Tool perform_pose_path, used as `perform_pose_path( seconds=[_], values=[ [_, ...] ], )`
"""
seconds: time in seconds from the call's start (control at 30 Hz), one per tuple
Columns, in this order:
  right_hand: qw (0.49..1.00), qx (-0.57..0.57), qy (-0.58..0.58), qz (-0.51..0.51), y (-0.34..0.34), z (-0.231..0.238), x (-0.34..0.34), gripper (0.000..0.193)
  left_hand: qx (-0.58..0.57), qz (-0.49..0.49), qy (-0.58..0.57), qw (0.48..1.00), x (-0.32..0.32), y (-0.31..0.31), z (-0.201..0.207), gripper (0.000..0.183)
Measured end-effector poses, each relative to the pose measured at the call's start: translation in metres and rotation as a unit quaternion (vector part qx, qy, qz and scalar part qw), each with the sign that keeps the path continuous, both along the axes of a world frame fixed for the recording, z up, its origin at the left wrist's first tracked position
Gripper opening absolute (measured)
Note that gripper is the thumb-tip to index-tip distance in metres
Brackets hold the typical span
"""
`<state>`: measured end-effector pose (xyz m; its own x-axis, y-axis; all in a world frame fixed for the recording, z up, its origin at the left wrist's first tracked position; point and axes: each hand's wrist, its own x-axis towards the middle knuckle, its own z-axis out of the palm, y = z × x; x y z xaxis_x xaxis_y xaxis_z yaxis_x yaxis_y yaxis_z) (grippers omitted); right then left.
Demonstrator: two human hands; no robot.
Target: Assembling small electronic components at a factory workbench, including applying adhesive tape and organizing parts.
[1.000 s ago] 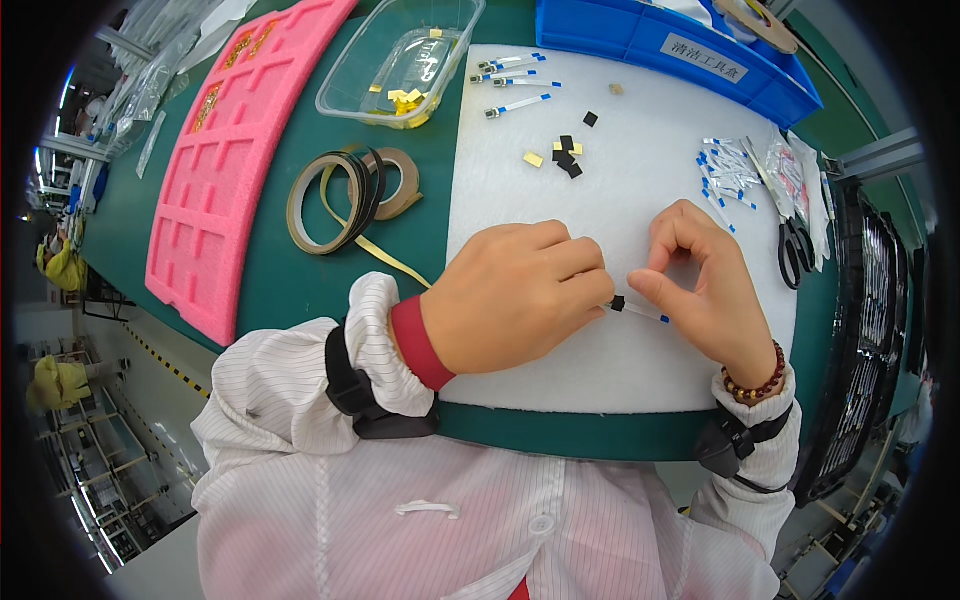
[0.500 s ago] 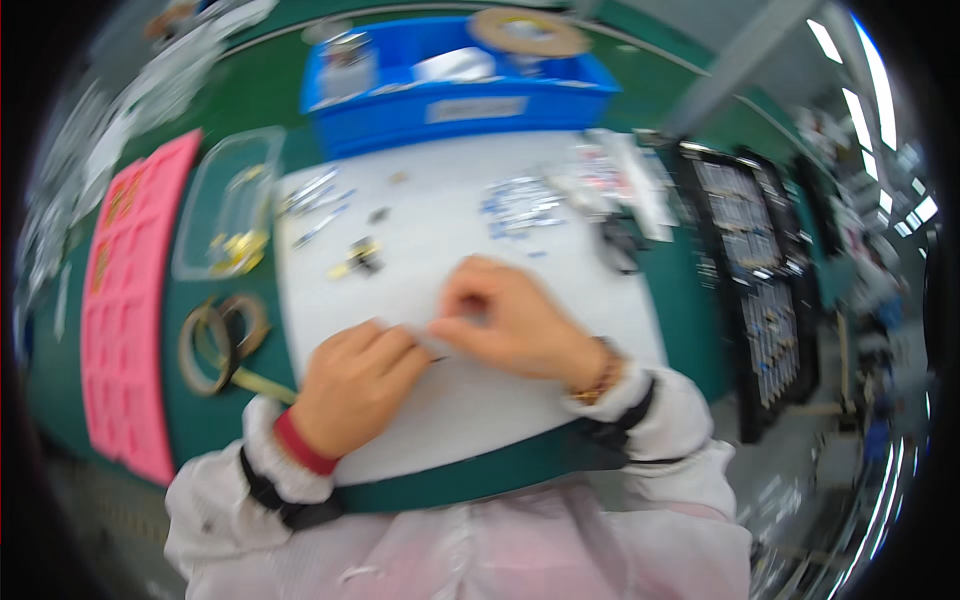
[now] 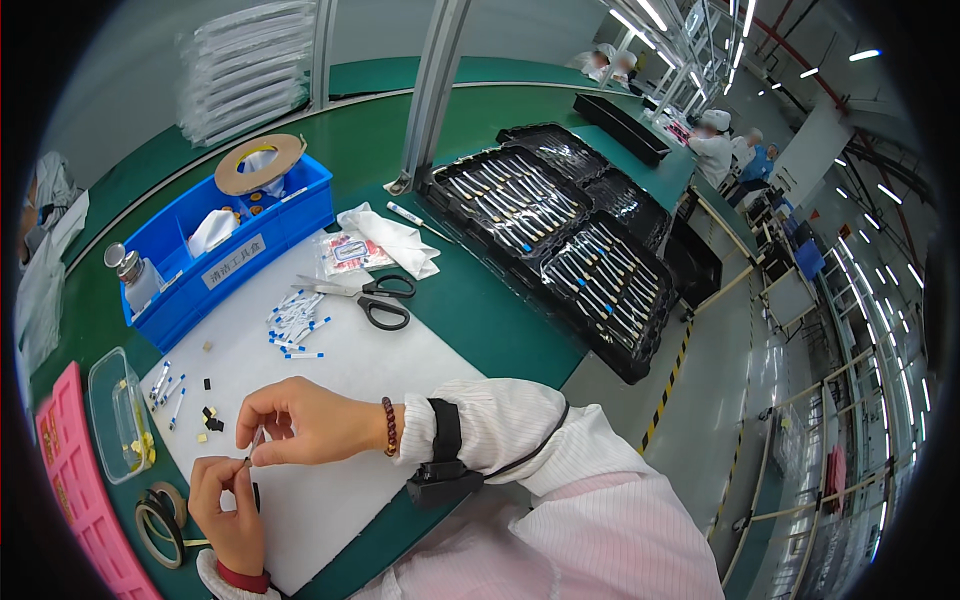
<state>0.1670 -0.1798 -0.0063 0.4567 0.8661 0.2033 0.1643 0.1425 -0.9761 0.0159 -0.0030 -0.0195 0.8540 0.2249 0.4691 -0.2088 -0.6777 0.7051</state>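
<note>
My right hand (image 3: 315, 425) reaches across the white sheet (image 3: 375, 405), its thumb and fingertips closed in a pinch. A thin pale strip (image 3: 257, 438) shows between those fingertips. Just below, my left hand (image 3: 225, 510) is closed too, thumb against fingers, at the lower end of the strip; what it grips is tiny and mostly hidden. Beyond the hands lie small black and yellow pieces (image 3: 210, 418). Several white sticks with blue ends (image 3: 295, 318) form a loose pile, and a smaller group (image 3: 166, 385) lies further left.
Scissors (image 3: 375, 300) lie beyond my right hand. Behind stands a blue divided bin (image 3: 225, 275) with a tape roll on top. At left are a clear tub (image 3: 122, 415), a pink tray (image 3: 85, 500) and tape rolls (image 3: 160, 525). Black trays (image 3: 610, 285) of cable-like parts sit right.
The view has swung to the right, so the sheet and bin appear further left and the black trays nearer the middle. My hands remain close together over the sheet.
</note>
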Motion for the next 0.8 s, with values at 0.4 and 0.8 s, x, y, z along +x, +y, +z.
perform_pose_path(
  seconds=[0.4,0.8],
  values=[
    [0.998,0.056,0.039,-0.017,0.008,-0.009,0.0,0.009,-0.034,0.016,-0.01,0.999,-0.004,0.003,-0.007,0.005],
    [0.998,0.049,0.023,-0.015,0.007,-0.007,-0.002,0.009,-0.03,0.014,-0.006,0.999,-0.006,0.003,-0.008,0.003]
  ],
)
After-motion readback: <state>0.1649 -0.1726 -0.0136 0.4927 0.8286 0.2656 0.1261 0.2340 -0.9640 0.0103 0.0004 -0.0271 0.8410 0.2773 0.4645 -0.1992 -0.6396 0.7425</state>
